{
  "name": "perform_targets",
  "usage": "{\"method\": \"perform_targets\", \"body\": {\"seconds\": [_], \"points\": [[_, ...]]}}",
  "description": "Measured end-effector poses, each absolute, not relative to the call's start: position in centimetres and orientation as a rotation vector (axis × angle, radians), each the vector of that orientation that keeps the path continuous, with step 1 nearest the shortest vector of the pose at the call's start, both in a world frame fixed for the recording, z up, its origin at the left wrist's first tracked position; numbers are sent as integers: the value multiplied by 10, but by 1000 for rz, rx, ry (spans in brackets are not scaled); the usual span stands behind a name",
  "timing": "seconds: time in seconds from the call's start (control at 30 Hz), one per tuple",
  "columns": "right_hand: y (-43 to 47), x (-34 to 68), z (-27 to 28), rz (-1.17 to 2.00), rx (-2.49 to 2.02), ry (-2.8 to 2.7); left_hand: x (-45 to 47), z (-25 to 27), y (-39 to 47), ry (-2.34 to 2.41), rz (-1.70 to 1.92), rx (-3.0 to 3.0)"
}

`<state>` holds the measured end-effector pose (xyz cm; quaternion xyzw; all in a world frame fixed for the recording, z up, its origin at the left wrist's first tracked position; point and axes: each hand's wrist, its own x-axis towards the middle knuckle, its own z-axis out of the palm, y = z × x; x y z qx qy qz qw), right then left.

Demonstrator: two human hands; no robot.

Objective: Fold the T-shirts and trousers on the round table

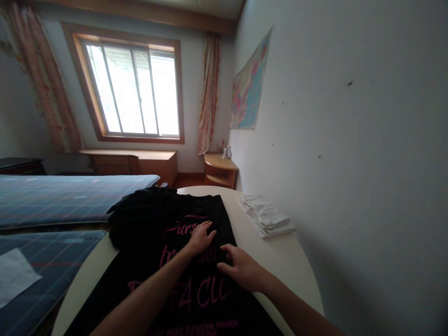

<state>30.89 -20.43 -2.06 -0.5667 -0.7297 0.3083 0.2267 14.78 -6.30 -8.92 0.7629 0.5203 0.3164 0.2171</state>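
A black T-shirt [189, 266] with pink lettering lies spread over a round white table [304, 275], its neckline toward the far edge. Its lower part runs out of view at the bottom. On the upper print rests my left hand [201, 238], fingers extended and apart, holding nothing. My right hand [240, 265] is at the shirt's right edge, thumb and fingers curved but separated, with no cloth visible between them. Bunched black fabric [140, 217] lies at the shirt's left side; I cannot tell whether it is part of the same garment.
Folded white cloth [264, 215] lies on the table's right side, near the wall. To the left are two mattresses with blue plaid covers [70, 198], the nearer with a white sheet [16, 275] on it. A wooden corner shelf [222, 163] stands beyond the table.
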Motion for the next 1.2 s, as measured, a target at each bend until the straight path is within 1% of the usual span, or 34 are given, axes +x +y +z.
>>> {"method": "perform_targets", "body": {"seconds": [0.1,0.2,0.3,0.4,0.53,0.6,0.63,0.77,0.83,0.93,1.2], "points": [[-212,291,-24,1023,-1412,-1922,142,-87,-51,1469,931,2074],[-224,280,-22,1273,-1256,-2095,131,-86,-45,1554,936,2058],[-234,279,-13,1236,-1208,-2266,122,-88,-47,1603,861,2116],[-235,281,-6,1219,-1240,-2325,119,-87,-53,1614,786,2207],[-226,282,-11,1225,-1183,-2428,122,-79,-59,1603,720,2361],[-219,284,-17,1129,-1212,-2425,123,-74,-61,1574,664,2524],[-214,286,-19,1017,-1296,-2390,125,-71,-62,1558,633,2606],[-197,301,-23,354,-1892,-2119,130,-60,-64,1448,531,2809],[-190,311,-24,206,-2108,-2061,134,-53,-63,1388,449,2879],[-187,321,-29,232,-2187,-2064,142,-45,-55,1342,309,2952],[-194,312,-39,391,-2118,-2057,179,-42,-23,1310,35,3031]]}}
